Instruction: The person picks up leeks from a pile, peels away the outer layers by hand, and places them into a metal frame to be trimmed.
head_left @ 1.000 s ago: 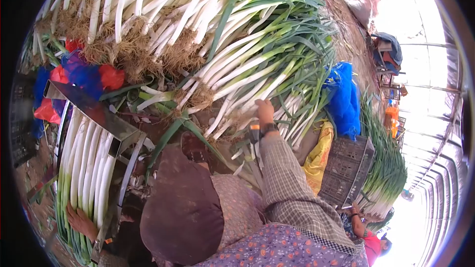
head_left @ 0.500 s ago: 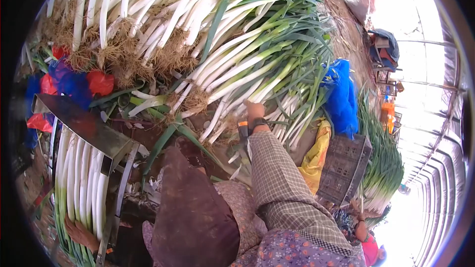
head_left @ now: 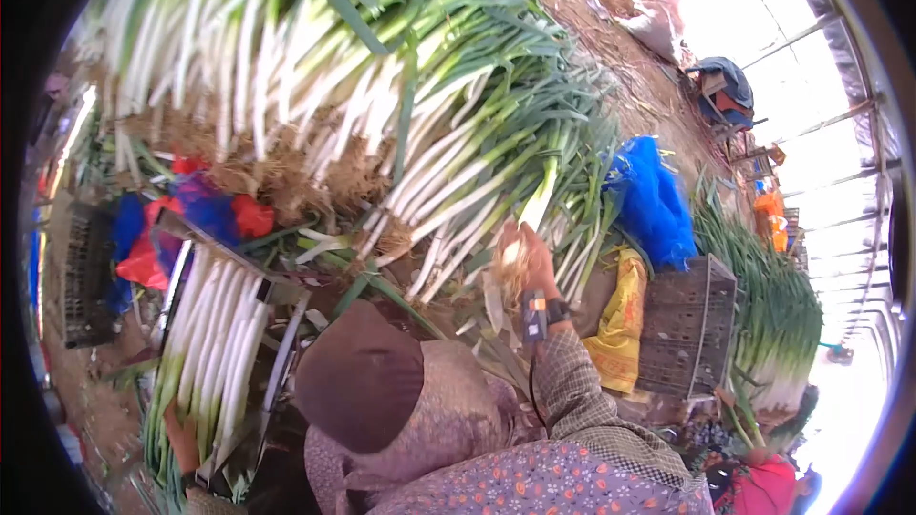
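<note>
My right hand (head_left: 534,262) is closed around the white lower part of a leek (head_left: 540,195), its roots hanging beside the fingers. Green-topped leeks (head_left: 458,162) lie in a big pile around and beyond it. At the lower left, my left hand (head_left: 181,437) rests on a row of white leek stems (head_left: 212,324) lying in a metal frame (head_left: 218,246). Its fingers look stretched out over the stems, slightly blurred.
Blue netting (head_left: 654,200), a yellow sack (head_left: 618,329) and a black crate (head_left: 685,324) stand right of my right arm. Red bags (head_left: 145,262) and another crate (head_left: 84,272) are left. A person in red (head_left: 763,486) is at the lower right beside more leeks (head_left: 763,324).
My right hand has turned and now grips a leek near its roots, with the stem raised from the pile. The view has shifted, so the framed leeks and left hand appear farther right.
</note>
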The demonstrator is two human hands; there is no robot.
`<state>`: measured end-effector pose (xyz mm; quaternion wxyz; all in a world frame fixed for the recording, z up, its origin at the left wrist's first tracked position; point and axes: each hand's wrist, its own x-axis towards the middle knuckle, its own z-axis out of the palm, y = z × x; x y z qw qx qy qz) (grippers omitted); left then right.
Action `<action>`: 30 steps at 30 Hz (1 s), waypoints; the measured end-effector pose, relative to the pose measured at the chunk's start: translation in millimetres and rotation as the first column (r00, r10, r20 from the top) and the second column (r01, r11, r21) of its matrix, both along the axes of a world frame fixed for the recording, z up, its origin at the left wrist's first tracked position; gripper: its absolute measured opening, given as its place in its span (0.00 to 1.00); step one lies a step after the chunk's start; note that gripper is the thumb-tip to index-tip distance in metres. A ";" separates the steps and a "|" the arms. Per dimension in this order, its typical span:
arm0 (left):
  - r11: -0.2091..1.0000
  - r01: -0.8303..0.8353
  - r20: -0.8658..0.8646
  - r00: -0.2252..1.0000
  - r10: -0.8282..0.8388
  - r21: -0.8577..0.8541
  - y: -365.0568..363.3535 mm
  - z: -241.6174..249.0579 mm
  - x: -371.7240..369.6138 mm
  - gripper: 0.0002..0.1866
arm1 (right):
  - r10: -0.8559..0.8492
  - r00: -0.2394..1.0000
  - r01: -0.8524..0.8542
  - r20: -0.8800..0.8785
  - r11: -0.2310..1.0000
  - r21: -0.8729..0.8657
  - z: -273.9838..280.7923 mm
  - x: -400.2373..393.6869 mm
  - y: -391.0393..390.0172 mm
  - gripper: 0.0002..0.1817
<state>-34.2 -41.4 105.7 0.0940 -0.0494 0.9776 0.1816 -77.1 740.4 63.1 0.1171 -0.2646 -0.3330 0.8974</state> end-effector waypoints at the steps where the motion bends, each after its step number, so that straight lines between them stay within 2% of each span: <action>1: 0.999 -0.026 0.001 1.000 0.026 0.047 -15.0 -1.2 -0.9 0.26 | 0.003 0.996 0.003 -0.087 0.998 0.064 41.2 -15.6 -13.8 0.11; 2: 0.961 -0.165 0.039 0.986 0.161 0.221 -13.7 9.9 -2.0 0.21 | 0.023 0.984 -0.002 -0.175 0.993 0.119 77.4 -33.4 -27.4 0.10; 3: 0.964 -0.192 -0.012 0.980 0.198 0.185 -15.5 18.5 -2.2 0.17 | -0.032 0.914 -0.168 -0.403 0.877 -0.450 94.6 -54.8 -29.5 0.10; 4: 0.935 -0.243 -0.091 0.957 0.274 0.258 -26.2 12.7 2.0 0.15 | 0.001 0.878 -0.163 -0.479 0.941 -0.297 126.9 -75.9 -42.8 0.10; 5: 0.808 -0.296 -0.039 0.930 0.366 0.509 -30.4 12.8 10.6 0.14 | 0.029 0.839 -0.130 -0.544 0.981 -0.147 159.0 -96.4 -55.9 0.10; 6: 0.613 -0.332 0.028 0.893 0.450 0.717 -14.1 31.0 16.0 0.14 | -0.069 0.876 0.020 -0.478 0.994 -0.107 202.1 -108.1 -79.2 0.08; 7: 0.766 -0.322 -0.045 0.909 0.415 0.557 3.0 50.9 25.1 0.15 | -0.036 0.780 -0.175 -0.624 0.946 -0.274 226.6 -131.8 -94.6 0.09; 8: 0.731 -0.242 -0.087 0.920 0.381 0.638 14.2 63.1 37.5 0.15 | -0.019 0.685 -0.393 -0.728 0.833 -0.391 250.7 -155.9 -109.7 0.10; 9: 0.726 -0.249 -0.081 0.919 0.387 0.641 31.8 85.6 51.0 0.15 | -0.088 0.757 -0.304 -0.648 0.829 -0.468 303.7 -155.1 -142.3 0.13; 10: 0.720 -0.250 -0.068 0.922 0.381 0.648 47.6 102.9 57.4 0.15 | 0.060 0.606 -0.581 -0.793 0.714 -0.390 333.8 -160.8 -170.2 0.13; 11: 0.700 -0.284 -0.036 0.914 0.404 0.655 54.3 113.3 67.3 0.15 | 0.154 0.397 -0.798 -0.905 0.545 -0.258 362.0 -162.8 -194.7 0.14; 12: 0.679 -0.313 -0.003 0.907 0.421 0.664 57.5 120.3 76.3 0.15 | 0.235 0.292 -0.559 -0.927 0.828 0.034 387.6 -162.5 -232.7 0.14; 13: 0.649 -0.320 -0.015 0.890 0.455 0.690 59.4 122.3 86.2 0.15 | 0.361 0.258 -0.292 -0.896 0.913 0.283 408.6 -137.5 -277.1 0.14; 14: 0.618 -0.325 -0.025 0.872 0.488 0.716 59.9 120.5 96.5 0.16 | 0.443 0.287 0.024 -0.849 0.883 0.469 429.5 -112.6 -321.4 0.15; 15: 0.585 -0.328 -0.033 0.853 0.520 0.742 58.9 118.5 106.7 0.16 | 0.513 0.377 0.223 -0.771 0.758 0.613 445.4 -69.7 -359.1 0.15; 16: 0.592 -0.350 -0.033 0.842 0.539 0.726 56.0 116.6 116.6 0.16 | 0.506 0.303 0.005 -0.808 0.847 0.532 458.6 -45.7 -393.0 0.22; 17: 0.597 -0.374 -0.032 0.830 0.557 0.710 53.0 116.1 127.3 0.16 | 0.630 0.323 0.034 -0.706 0.738 0.674 474.9 2.1 -414.0 0.18; 20: 0.633 -0.383 -0.090 0.807 0.584 0.673 33.9 111.3 145.4 0.15 | 0.767 0.031 -0.340 -0.641 0.611 0.715 462.6 58.0 -475.8 0.17; 21: 0.646 -0.379 -0.115 0.800 0.588 0.663 31.7 108.9 151.5 0.15 | 0.785 -0.071 -0.448 -0.615 0.526 0.723 456.6 71.1 -493.6 0.17; 23: 0.597 -0.138 -0.287 0.777 0.560 0.790 39.2 105.2 165.5 0.17 | 0.776 -0.266 -0.621 -0.572 0.316 0.717 442.7 93.8 -521.4 0.16; 24: 0.572 -0.010 -0.374 0.747 0.549 0.820 45.4 107.4 166.6 0.17 | 0.792 -0.320 -0.765 -0.521 0.109 0.635 438.2 95.1 -526.1 0.19; 25: 0.574 -0.181 -0.273 0.741 0.614 0.798 41.7 108.5 170.2 0.17 | 0.809 -0.355 -0.863 -0.468 -0.090 0.498 433.6 96.5 -530.7 0.23; 26: 0.558 -0.347 -0.174 0.714 0.678 0.754 36.8 110.8 172.6 0.17 | 0.850 -0.364 -0.758 -0.381 -0.032 0.652 418.7 87.7 -535.3 0.29; 27: 0.660 -0.463 -0.111 0.765 0.635 0.591 38.0 126.5 172.8 0.16 | 0.885 -0.401 -0.673 -0.236 -0.110 0.731 408.2 73.6 -536.5 0.30; 28: 0.638 -0.454 -0.104 0.759 0.642 0.622 34.5 120.8 175.7 0.15 | 0.902 -0.422 -0.577 -0.088 -0.192 0.794 397.2 57.3 -538.8 0.31; 30: 0.732 -0.459 -0.127 0.799 0.588 0.504 29.4 115.5 180.3 0.16 | 0.894 -0.441 -0.452 0.081 -0.299 0.840 356.7 3.7 -562.4 0.33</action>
